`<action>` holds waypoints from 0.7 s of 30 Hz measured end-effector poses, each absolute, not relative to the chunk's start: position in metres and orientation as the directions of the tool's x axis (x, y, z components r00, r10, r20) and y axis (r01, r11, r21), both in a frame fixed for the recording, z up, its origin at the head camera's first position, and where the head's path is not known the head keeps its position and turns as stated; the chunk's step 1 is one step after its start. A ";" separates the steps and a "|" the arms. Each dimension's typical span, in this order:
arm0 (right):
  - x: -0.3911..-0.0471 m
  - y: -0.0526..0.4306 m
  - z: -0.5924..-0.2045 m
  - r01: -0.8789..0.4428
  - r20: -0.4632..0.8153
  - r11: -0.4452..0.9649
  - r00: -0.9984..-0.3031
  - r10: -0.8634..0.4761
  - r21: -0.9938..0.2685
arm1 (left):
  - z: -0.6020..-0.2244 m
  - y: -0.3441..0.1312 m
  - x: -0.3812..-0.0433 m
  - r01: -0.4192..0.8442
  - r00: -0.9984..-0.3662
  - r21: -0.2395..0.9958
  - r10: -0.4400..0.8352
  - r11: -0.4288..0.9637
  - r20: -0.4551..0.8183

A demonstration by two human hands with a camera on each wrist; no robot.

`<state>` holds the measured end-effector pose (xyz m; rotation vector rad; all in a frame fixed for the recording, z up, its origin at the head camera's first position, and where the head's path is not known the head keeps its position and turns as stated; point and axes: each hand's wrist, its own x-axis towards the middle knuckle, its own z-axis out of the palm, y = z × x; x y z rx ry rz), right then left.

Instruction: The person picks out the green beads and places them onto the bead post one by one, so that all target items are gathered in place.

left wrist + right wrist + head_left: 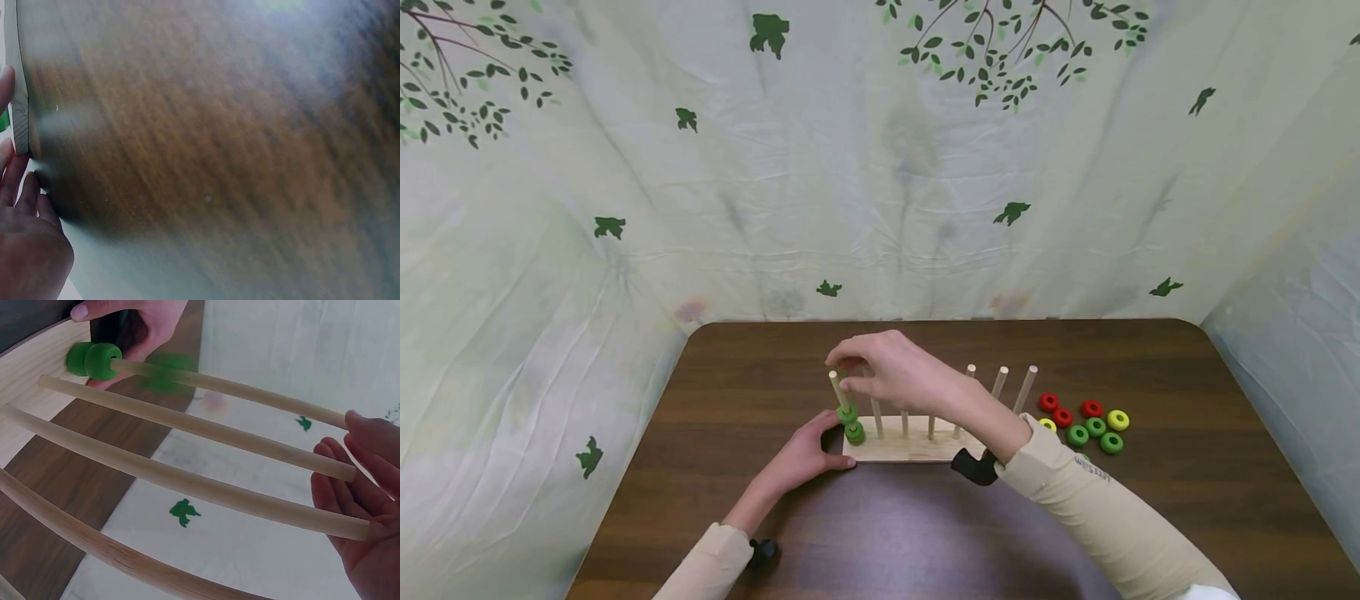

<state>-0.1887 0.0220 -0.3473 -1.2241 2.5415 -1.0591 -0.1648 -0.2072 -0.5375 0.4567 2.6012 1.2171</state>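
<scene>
A pale wooden peg board (917, 450) with a row of upright pegs lies on the table. My left hand (805, 454) grips its left end, thumb at the front edge and fingers behind. Two green rings (94, 360) sit at the foot of the leftmost peg (250, 394). Farther up that peg a blurred green ring (167, 372) is in motion, apart from the fingers. Around the top of the peg is my right hand (902, 367), its fingers loosely bent and parted from the thumb, holding no ring.
Right of the board lie loose rings: several green rings (1095, 427), red rings (1092, 408) and a yellow ring (1117, 420). The brown table (760, 358) meets a pale leaf-printed cloth (865, 167) at its back edge. My right forearm crosses above the pegs.
</scene>
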 end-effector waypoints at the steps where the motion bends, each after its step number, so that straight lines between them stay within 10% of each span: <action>1: -0.188 0.022 -0.347 -0.641 0.189 0.425 -0.667 -0.721 -0.640 | -0.537 -0.207 -0.165 0.182 -0.925 0.775 0.373 0.605 -0.074; 21: -0.150 0.047 -0.360 -0.777 0.583 0.197 -0.590 -0.559 -0.597 | -0.541 -0.208 -0.166 0.225 -0.920 0.758 0.391 0.612 -0.042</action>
